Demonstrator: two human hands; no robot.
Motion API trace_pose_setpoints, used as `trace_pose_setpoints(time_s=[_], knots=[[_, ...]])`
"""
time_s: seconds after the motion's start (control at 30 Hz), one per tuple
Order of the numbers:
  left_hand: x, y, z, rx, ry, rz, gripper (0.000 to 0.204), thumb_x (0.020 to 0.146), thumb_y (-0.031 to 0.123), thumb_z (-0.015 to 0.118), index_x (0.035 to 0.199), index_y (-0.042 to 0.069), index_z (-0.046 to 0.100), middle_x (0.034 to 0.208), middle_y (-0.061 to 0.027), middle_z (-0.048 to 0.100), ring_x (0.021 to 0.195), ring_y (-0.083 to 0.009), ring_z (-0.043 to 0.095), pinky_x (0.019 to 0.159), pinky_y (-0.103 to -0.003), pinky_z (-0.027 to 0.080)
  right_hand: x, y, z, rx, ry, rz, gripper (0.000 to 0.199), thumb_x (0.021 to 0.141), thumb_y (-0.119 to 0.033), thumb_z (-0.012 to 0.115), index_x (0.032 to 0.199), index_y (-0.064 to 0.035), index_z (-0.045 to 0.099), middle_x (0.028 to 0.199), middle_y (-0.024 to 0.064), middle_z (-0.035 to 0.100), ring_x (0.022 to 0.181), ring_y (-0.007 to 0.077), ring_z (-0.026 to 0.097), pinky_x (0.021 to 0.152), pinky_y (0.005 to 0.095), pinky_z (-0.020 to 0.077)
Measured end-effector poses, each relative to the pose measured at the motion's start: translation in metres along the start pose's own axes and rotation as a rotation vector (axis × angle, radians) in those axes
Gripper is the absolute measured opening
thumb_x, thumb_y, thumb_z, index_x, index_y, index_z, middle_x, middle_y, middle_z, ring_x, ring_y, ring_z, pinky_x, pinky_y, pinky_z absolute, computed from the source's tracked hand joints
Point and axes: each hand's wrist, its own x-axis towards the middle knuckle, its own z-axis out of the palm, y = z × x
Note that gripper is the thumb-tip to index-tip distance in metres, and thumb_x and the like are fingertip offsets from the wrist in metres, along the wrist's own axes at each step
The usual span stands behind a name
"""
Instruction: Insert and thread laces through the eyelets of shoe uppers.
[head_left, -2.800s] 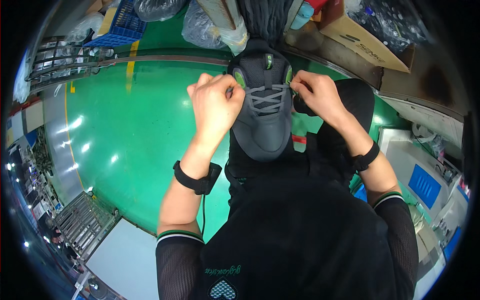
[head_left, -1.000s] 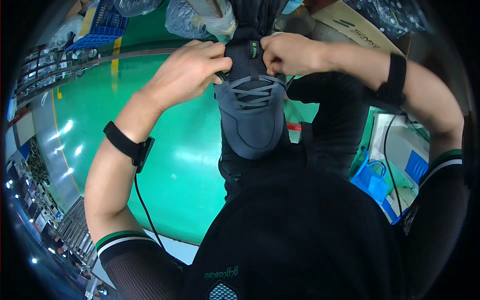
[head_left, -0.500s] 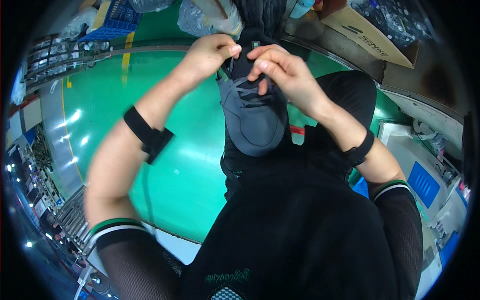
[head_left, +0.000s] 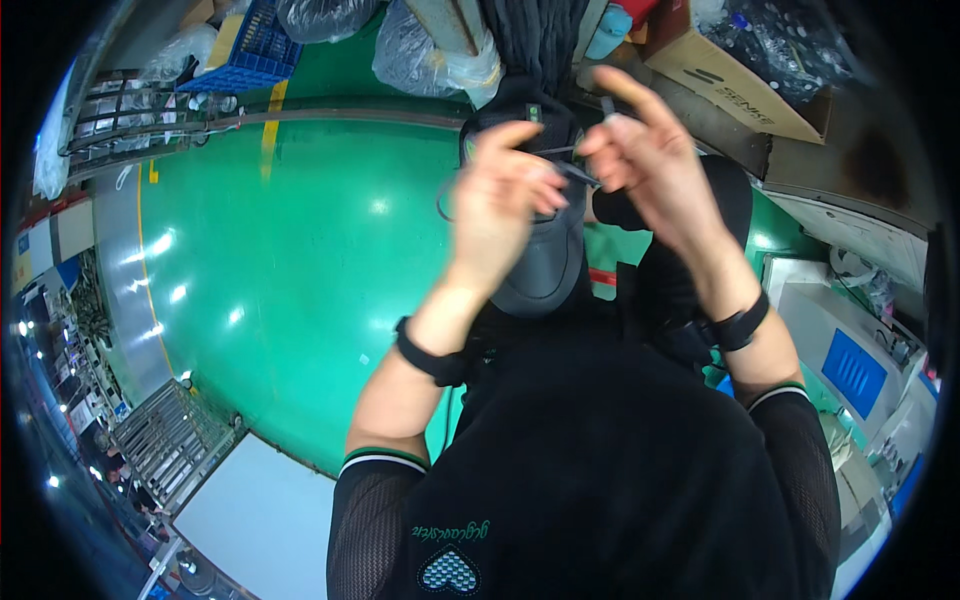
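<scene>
Two bare hands work above a dark grey lace-up shoe (head_left: 545, 270) held over the green floor (head_left: 300, 280); left hand (head_left: 500, 205) and right hand (head_left: 645, 160) each pinch a thin dark lace (head_left: 565, 160).

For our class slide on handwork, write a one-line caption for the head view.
Two bare hands, left hand and right hand, pull a dark lace over a grey shoe above a green floor.

Left hand (head_left: 500, 200) hides most of grey shoe (head_left: 545, 270).
</scene>
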Motion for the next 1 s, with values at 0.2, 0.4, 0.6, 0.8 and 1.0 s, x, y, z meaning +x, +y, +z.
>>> trace_pose_setpoints(time_s=[0.2, 0.4, 0.6, 0.8, 1.0], knots=[[-0.003, -0.008, -0.177, -0.673, 0.636, -0.175, 0.021, 0.094, -0.003, 0.051, 0.113, -0.012, 0.052, 0.112, -0.02, 0.058, 0.108, -0.0285, 0.061, 0.096, -0.033, 0.054, -0.045, -0.03, -0.169, -0.148, 0.493, 0.029, 0.023, 0.095, -0.01, 0.053, 0.115, -0.0001, 0.06, 0.074, -0.0047, 0.054, 0.058, 0.0021, 0.041, 0.049, 0.0157, 0.0328], [0.015, -0.017, -0.069, 0.242, 0.393, -0.073, 0.01, 0.093, 0.011, 0.062, 0.092, 0.0, 0.063, 0.074, -0.0019, 0.058, 0.066, -0.0068, 0.053, 0.057, -0.02, 0.042, 0.001, 0.034, -0.048, -0.879, 0.18, -0.115, 0.015, 0.089, -0.016, 0.061, 0.093, -0.0028, 0.067, 0.071, 0.0068, 0.064, 0.066, 0.0142, 0.06, 0.065, 0.0278, 0.0473], [0.021, -0.022, -0.047, 0.464, 0.324, -0.017, 0.012, 0.092, 0.014, 0.064, 0.085, 0.004, 0.064, 0.059, 0.009, 0.044, 0.054, -0.0014, 0.032, 0.048, -0.021, 0.026, 0.014, 0.021, -0.029, -1.195, 0.116, -0.046, 0.016, 0.087, -0.019, 0.06, 0.087, -0.0042, 0.066, 0.074, 0.0133, 0.065, 0.071, 0.0332, 0.063, 0.065, 0.0419, 0.0481], [0.01, 0.004, -0.043, 0.703, 0.356, -0.072, 0.012, 0.087, 0.018, 0.068, 0.08, 0.008, 0.067, 0.054, 0.0045, 0.043, 0.049, -0.005, 0.032, 0.048, -0.025, 0.028, 0.029, 0.017, -0.012, -1.888, -0.159, -0.528, 0.007, 0.072, -0.011, 0.063, 0.073, -0.0044, 0.062, 0.07, 0.0141, 0.064, 0.072, 0.0313, 0.066, 0.062, 0.0401, 0.0522], [0.016, 0.017, -0.052, 1.252, 0.211, 0.307, 0.007, 0.078, 0.017, 0.069, 0.074, 0.012, 0.068, 0.063, 0.0005, 0.056, 0.066, -0.0181, 0.05, 0.066, -0.033, 0.034, 0.058, -0.018, -0.032, -1.93, -0.645, -0.624, 0.018, 0.074, -0.013, 0.066, 0.086, -0.0049, 0.056, 0.079, 0.009, 0.057, 0.071, 0.0303, 0.063, 0.057, 0.0387, 0.0496]])
